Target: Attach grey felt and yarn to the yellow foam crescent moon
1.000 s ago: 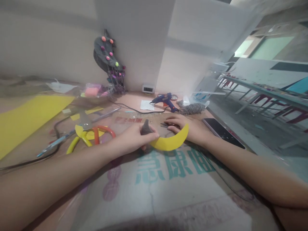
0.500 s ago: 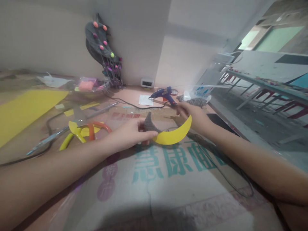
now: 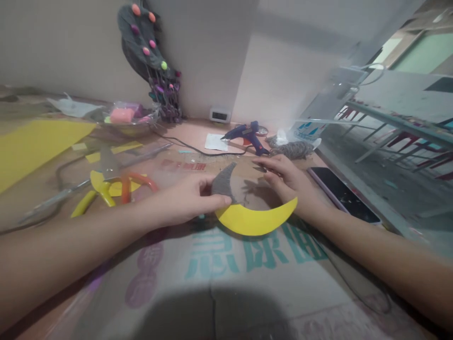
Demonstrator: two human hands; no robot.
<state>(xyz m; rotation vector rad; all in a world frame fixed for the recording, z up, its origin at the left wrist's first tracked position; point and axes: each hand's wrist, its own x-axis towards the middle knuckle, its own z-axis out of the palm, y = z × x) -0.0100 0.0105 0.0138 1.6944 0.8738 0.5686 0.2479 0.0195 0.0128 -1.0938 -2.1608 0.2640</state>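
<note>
My left hand (image 3: pixel 198 196) pinches a yellow crescent (image 3: pixel 258 222) between thumb and fingers. Grey yarn (image 3: pixel 222 182) is wound tightly over the crescent's upper left end; the rest shows bare yellow. To the right, my right hand (image 3: pixel 288 182) is held just behind the crescent's bare tip, thumb and forefinger apart, with nothing clearly seen between them. A thin grey strand (image 3: pixel 354 288) loops across the printed sheet (image 3: pixel 269 293) below my right forearm. Beyond the hands lies a blue glue gun (image 3: pixel 247 134), its nozzle over a small white square.
Scissors with orange handles (image 3: pixel 126 186) and a yellow-handled tool (image 3: pixel 85 203) lie left of my left hand. A phone (image 3: pixel 347 193) rests by the right edge. At the back are a grey yarn skein (image 3: pixel 292 148), a small clock (image 3: pixel 220 114) and a grey pompom-decorated crescent (image 3: pixel 139 47).
The yellow crescent has swung lower and further right in my left hand. My right hand has drawn nearer, its fingers now apart. The phone is more fully in view.
</note>
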